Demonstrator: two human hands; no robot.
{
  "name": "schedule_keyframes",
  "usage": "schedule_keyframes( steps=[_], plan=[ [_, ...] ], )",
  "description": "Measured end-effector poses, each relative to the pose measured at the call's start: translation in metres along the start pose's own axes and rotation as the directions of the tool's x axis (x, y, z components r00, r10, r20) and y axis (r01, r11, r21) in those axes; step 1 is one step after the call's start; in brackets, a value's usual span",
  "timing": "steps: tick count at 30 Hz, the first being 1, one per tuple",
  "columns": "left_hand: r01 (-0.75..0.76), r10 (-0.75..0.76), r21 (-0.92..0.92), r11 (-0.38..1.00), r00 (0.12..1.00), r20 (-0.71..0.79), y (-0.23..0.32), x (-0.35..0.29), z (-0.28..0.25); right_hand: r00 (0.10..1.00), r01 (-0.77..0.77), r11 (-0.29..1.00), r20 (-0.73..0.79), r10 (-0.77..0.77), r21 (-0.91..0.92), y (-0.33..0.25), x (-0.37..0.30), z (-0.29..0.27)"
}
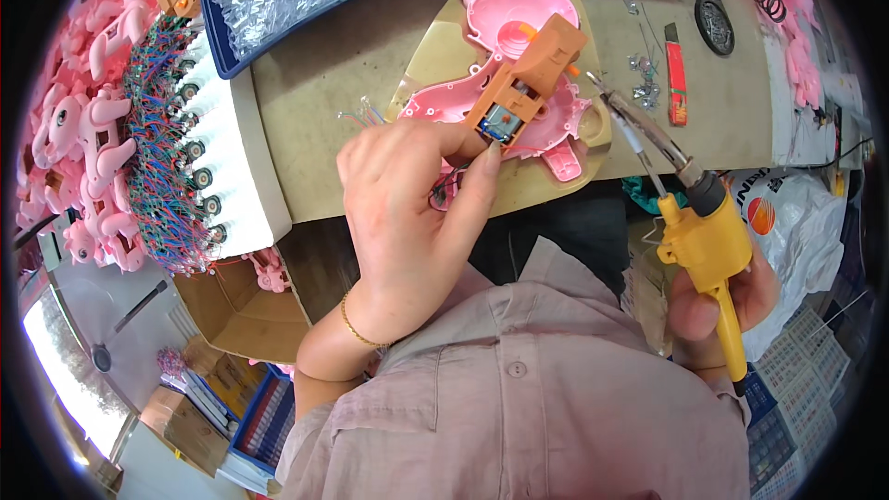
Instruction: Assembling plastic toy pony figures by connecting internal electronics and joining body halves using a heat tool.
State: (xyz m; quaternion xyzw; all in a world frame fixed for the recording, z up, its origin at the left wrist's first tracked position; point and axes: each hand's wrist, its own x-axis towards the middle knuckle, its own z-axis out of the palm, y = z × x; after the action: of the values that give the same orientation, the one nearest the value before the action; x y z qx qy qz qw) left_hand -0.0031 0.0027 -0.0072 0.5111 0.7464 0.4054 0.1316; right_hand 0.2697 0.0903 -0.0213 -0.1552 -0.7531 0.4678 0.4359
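Observation:
My left hand (398,194) has its thumb and forefinger pinched at the near end of an orange plastic gearbox (542,60) with a small motor and blue and red wires. The other fingers are curled; whether they also grip wires is hidden. Under the gearbox, a pink toy shell half (440,100) lies in a cream fixture (593,28). Off to the right, my right hand (722,301) is closed round the handle of a yellow soldering gun (708,241) with a solder feed tube. Its tip points toward the gearbox, a short way apart from it.
Blue trays (222,42) of clear plastic parts line the table's back. On the left are bundled wires with small round parts (167,148) and piled pink toys (102,130). A red utility knife (677,83), small metal bits (644,74) and a black-handled coiled-cord item (713,18) lie right.

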Motion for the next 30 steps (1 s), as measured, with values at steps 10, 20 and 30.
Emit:
schedule_keyframes(
  steps=[10,20,30],
  plan=[
    [-0.507,0.524,0.514,0.692,0.843,0.126,0.019,0.002,-0.012,0.937,-0.125,0.955,-0.348,0.024,-0.268,0.0,0.007,-0.011],
    [-0.631,0.504,0.525,0.571,0.774,0.382,0.032,0.024,-0.011,0.868,-0.158,0.958,-0.497,0.018,-0.24,0.016,0.002,-0.036],
    [-0.542,0.373,0.347,0.766,0.813,0.446,0.048,0.077,-0.008,0.84,-0.187,0.973,-0.535,0.088,-0.133,0.026,0.015,-0.041]
  ],
)
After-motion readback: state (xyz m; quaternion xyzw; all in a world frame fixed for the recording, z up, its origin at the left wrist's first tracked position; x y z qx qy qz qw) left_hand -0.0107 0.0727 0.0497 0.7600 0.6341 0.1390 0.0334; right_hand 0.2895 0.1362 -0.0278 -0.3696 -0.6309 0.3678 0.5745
